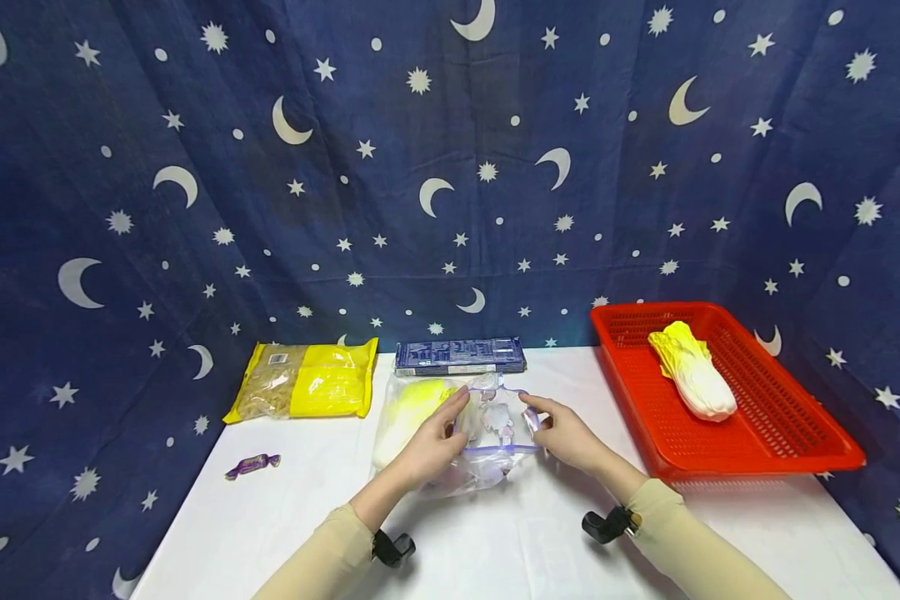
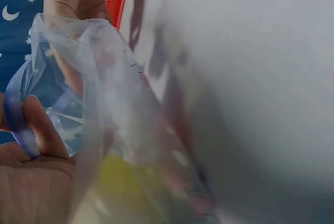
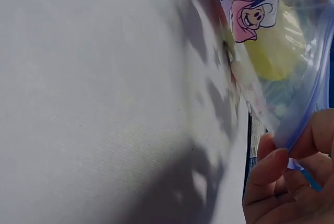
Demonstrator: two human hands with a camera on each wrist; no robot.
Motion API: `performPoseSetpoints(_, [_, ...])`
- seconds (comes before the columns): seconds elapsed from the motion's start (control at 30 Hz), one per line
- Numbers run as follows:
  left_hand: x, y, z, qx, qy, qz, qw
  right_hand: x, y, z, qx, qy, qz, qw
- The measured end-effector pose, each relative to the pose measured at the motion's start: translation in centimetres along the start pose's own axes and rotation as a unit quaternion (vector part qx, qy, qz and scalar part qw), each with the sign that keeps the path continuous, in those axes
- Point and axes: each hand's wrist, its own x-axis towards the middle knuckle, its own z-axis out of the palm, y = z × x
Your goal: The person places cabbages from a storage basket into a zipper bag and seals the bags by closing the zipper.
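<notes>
A clear zip bag [image 1: 495,417] with a purple zip strip and pink cartoon prints lies in the middle of the table, its mouth held apart. Inside it is a yellow and white napa cabbage [image 1: 401,421], whose yellow part [image 3: 274,51] shows through the plastic in the right wrist view. My left hand [image 1: 432,446] grips the near-left side of the mouth, with the strip [image 2: 18,122] between its fingers in the left wrist view. At the mouth's right side, my right hand [image 1: 570,435] pinches the rim between thumb and fingers.
A red basket [image 1: 765,467] with another napa cabbage [image 1: 693,371] stands at the right. Behind the bag lies a dark blue box [image 1: 461,357]. A yellow package [image 1: 303,379] and a purple-wrapped candy [image 1: 252,466] are at the left. A starry blue curtain [image 1: 390,200] hangs behind.
</notes>
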Motion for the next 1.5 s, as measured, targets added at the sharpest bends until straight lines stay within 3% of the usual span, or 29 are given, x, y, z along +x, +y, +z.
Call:
performPoseSetpoints(0.23, [-0.2, -1.3, 0.4, -0.011, 0.007, -0.003, 0.9999, 0.6, -0.1, 0.1, -0.018, 0.003, -0.004, 0.9998])
performPoseSetpoints(0.47, [0.2, -0.3, 0.3, -0.027, 0.009, 0.001, 0.9996, 0.7, -0.8, -0.2, -0.027, -0.004, 0.006, 0.9996])
performPoseSetpoints(0.67, [0.1, 0.4, -0.2, -0.041, 0.012, -0.022, 0.9988, 0.1, -2.7, -1.6, -0.037, -0.053, -0.004, 0.9979])
performPoseSetpoints(0.87, [-0.2, 0.7, -0.5, -0.046, 0.014, -0.024, 0.9986, -0.3, -5.1, -6.2, -0.058, -0.055, -0.012, 0.9968])
performPoseSetpoints(1.03, [-0.3, 0.8, -0.6, -0.056, 0.011, -0.036, 0.9977, -0.5, -6.1, -11.6, -0.090, -0.024, 0.023, 0.9954])
performPoseSetpoints(1.2, [-0.4, 0.8, -0.6, -0.073, 0.006, -0.048, 0.9961, -1.0, -5.7, -15.8, -0.090, -0.006, 0.060, 0.9942])
performPoseSetpoints(1.5, [-0.6, 0.8, -0.7, -0.138, -0.037, -0.054, 0.9882, -0.8, -3.6, -21.0, -0.146, 0.047, 0.076, 0.9852])
